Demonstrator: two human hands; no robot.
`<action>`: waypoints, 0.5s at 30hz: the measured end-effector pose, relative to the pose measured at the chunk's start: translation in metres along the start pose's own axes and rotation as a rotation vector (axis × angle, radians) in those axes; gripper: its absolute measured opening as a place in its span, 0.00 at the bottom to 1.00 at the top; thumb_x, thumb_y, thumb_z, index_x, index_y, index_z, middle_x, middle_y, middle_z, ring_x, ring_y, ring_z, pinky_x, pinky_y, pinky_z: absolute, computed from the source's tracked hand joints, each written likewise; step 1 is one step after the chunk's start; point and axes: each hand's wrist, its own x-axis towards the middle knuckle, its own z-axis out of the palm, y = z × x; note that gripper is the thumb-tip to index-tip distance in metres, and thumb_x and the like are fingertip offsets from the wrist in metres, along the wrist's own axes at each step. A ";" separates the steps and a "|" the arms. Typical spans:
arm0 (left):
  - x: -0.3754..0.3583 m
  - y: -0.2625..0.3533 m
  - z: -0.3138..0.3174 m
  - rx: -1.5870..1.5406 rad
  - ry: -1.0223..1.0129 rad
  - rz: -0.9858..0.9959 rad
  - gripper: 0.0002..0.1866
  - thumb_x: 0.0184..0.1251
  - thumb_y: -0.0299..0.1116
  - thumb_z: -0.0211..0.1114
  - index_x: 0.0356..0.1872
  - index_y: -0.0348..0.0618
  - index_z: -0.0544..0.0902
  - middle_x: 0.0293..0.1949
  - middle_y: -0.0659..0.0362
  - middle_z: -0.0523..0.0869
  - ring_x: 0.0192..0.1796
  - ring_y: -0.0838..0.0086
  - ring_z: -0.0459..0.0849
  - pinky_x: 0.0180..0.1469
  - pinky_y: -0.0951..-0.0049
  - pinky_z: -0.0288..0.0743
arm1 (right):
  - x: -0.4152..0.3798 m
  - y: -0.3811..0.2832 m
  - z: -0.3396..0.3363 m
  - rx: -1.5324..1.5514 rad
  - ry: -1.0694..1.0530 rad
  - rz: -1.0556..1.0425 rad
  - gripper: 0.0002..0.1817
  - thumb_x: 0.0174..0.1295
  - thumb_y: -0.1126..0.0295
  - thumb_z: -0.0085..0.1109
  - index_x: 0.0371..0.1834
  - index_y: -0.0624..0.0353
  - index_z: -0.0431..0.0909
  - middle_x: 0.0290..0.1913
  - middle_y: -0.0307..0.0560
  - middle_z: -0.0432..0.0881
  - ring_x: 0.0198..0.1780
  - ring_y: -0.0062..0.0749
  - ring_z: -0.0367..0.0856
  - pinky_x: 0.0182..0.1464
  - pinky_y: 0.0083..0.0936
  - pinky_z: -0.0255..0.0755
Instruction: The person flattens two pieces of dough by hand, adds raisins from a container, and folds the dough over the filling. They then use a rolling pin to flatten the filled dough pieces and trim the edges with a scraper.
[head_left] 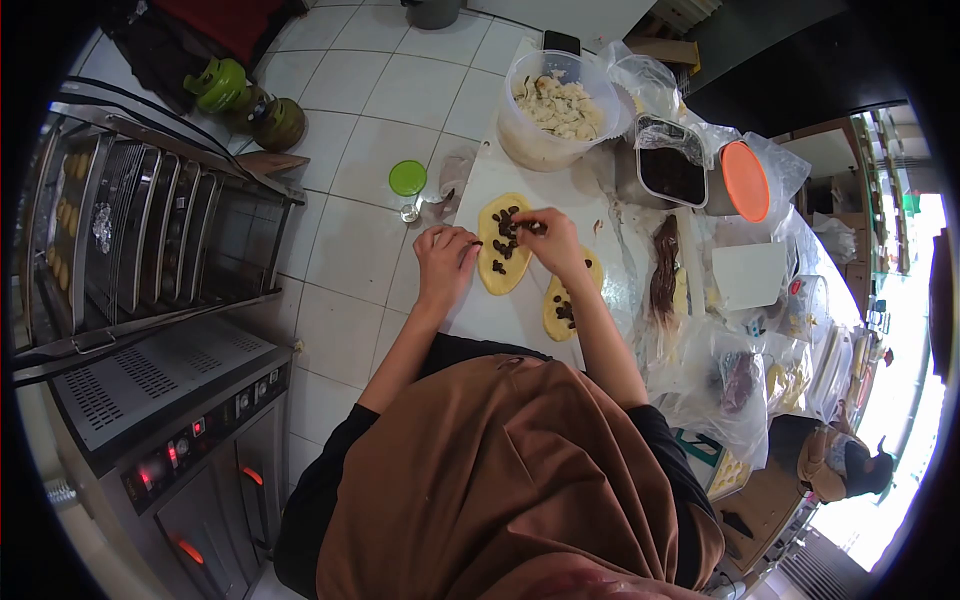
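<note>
An oval of flat yellow dough (506, 275) lies on the white table, with dark brown pieces (505, 222) like raisins or chocolate bits scattered over it. At its left edge my left hand (445, 265) is closed, a small dark piece at its fingertips. Over the dough's right side, my right hand (552, 240) has its fingers curled together, with dark pieces at the tips. A second dough oval (552, 315), also dotted with dark pieces, is partly hidden beneath my right forearm.
Behind the dough stands a clear tub (520, 135) of pale crumbly filling. A metal tin (690, 200) of dark crumbs and an orange lid (745, 181) are to the right. An oven (180, 390) and tray rack (150, 230) stand left. Another person (830, 460) is far right.
</note>
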 end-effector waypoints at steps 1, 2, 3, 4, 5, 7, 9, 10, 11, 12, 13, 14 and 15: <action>0.002 0.001 0.000 -0.002 0.007 0.010 0.09 0.51 0.30 0.67 0.36 0.49 0.83 0.41 0.67 0.81 0.51 0.65 0.70 0.56 0.62 0.57 | -0.006 -0.007 -0.002 0.020 -0.055 0.059 0.14 0.46 0.74 0.61 0.38 0.59 0.83 0.26 0.52 0.83 0.27 0.35 0.81 0.35 0.26 0.75; 0.004 0.003 0.000 -0.037 -0.007 0.038 0.10 0.51 0.30 0.67 0.36 0.49 0.83 0.40 0.67 0.82 0.51 0.65 0.70 0.56 0.62 0.57 | -0.013 -0.017 -0.006 0.041 -0.110 0.120 0.14 0.45 0.74 0.61 0.39 0.58 0.83 0.26 0.53 0.82 0.27 0.37 0.80 0.36 0.26 0.75; 0.005 0.005 0.000 -0.072 -0.022 0.066 0.10 0.50 0.30 0.68 0.37 0.49 0.83 0.40 0.67 0.82 0.51 0.65 0.70 0.56 0.62 0.57 | -0.019 -0.024 -0.007 0.062 -0.166 0.183 0.15 0.45 0.74 0.61 0.39 0.57 0.83 0.26 0.53 0.82 0.28 0.39 0.80 0.36 0.27 0.75; 0.005 0.006 0.001 -0.107 -0.038 0.092 0.11 0.50 0.29 0.68 0.37 0.49 0.83 0.39 0.67 0.82 0.50 0.65 0.71 0.56 0.62 0.57 | -0.025 -0.022 -0.004 0.076 -0.181 0.206 0.15 0.46 0.75 0.61 0.41 0.59 0.83 0.29 0.48 0.83 0.29 0.29 0.81 0.37 0.23 0.74; 0.004 0.007 0.003 -0.103 -0.063 0.114 0.11 0.50 0.28 0.67 0.37 0.49 0.83 0.39 0.66 0.82 0.50 0.65 0.71 0.56 0.63 0.57 | -0.031 -0.019 0.000 0.049 -0.179 0.191 0.15 0.47 0.76 0.61 0.41 0.59 0.82 0.29 0.48 0.84 0.30 0.29 0.82 0.38 0.24 0.75; 0.005 0.011 0.006 -0.096 -0.112 0.162 0.12 0.49 0.25 0.65 0.38 0.49 0.83 0.39 0.65 0.83 0.49 0.65 0.71 0.56 0.64 0.57 | -0.039 -0.017 0.005 -0.006 -0.170 0.158 0.16 0.47 0.76 0.60 0.42 0.60 0.82 0.30 0.50 0.84 0.32 0.30 0.83 0.39 0.25 0.75; 0.004 0.016 0.005 -0.109 -0.109 0.124 0.17 0.47 0.22 0.63 0.41 0.49 0.83 0.39 0.65 0.82 0.50 0.65 0.71 0.56 0.63 0.58 | -0.042 -0.019 0.005 0.065 -0.170 0.169 0.15 0.47 0.78 0.58 0.41 0.61 0.82 0.31 0.53 0.84 0.34 0.37 0.84 0.41 0.28 0.76; 0.004 0.018 0.004 -0.117 -0.106 0.108 0.19 0.46 0.20 0.62 0.42 0.49 0.83 0.39 0.65 0.82 0.50 0.65 0.71 0.56 0.62 0.58 | -0.042 -0.019 0.004 0.100 -0.167 0.174 0.15 0.47 0.79 0.56 0.40 0.61 0.82 0.32 0.54 0.84 0.36 0.40 0.84 0.42 0.29 0.77; 0.003 0.017 0.004 -0.135 -0.094 0.088 0.20 0.46 0.19 0.61 0.43 0.50 0.83 0.39 0.64 0.82 0.50 0.65 0.71 0.56 0.62 0.58 | -0.042 -0.019 0.003 0.110 -0.186 0.182 0.15 0.46 0.80 0.56 0.40 0.62 0.82 0.32 0.54 0.84 0.36 0.39 0.84 0.42 0.28 0.77; 0.002 0.016 0.003 -0.152 -0.081 0.066 0.21 0.45 0.19 0.61 0.44 0.50 0.83 0.40 0.64 0.82 0.50 0.64 0.71 0.57 0.62 0.58 | -0.041 -0.018 0.002 0.121 -0.206 0.190 0.16 0.46 0.80 0.57 0.41 0.62 0.82 0.32 0.53 0.84 0.36 0.39 0.85 0.42 0.28 0.77; 0.000 0.014 0.002 -0.167 -0.068 0.044 0.23 0.44 0.18 0.60 0.45 0.50 0.83 0.40 0.64 0.81 0.50 0.64 0.71 0.57 0.62 0.58 | -0.040 -0.017 0.001 0.133 -0.228 0.197 0.16 0.46 0.81 0.57 0.41 0.62 0.81 0.33 0.52 0.84 0.36 0.38 0.85 0.42 0.27 0.77; -0.002 0.013 0.002 -0.168 -0.082 0.059 0.23 0.44 0.18 0.60 0.45 0.51 0.83 0.40 0.63 0.81 0.50 0.64 0.71 0.57 0.62 0.58 | -0.039 -0.018 0.000 0.159 -0.233 0.208 0.17 0.46 0.81 0.57 0.42 0.62 0.81 0.33 0.52 0.84 0.36 0.37 0.85 0.42 0.27 0.77; -0.005 0.012 0.001 -0.169 -0.096 0.074 0.23 0.44 0.18 0.60 0.44 0.51 0.83 0.40 0.63 0.81 0.50 0.64 0.71 0.57 0.61 0.58 | -0.036 -0.019 -0.002 0.184 -0.238 0.217 0.17 0.46 0.82 0.57 0.42 0.61 0.81 0.33 0.51 0.85 0.36 0.36 0.85 0.42 0.27 0.77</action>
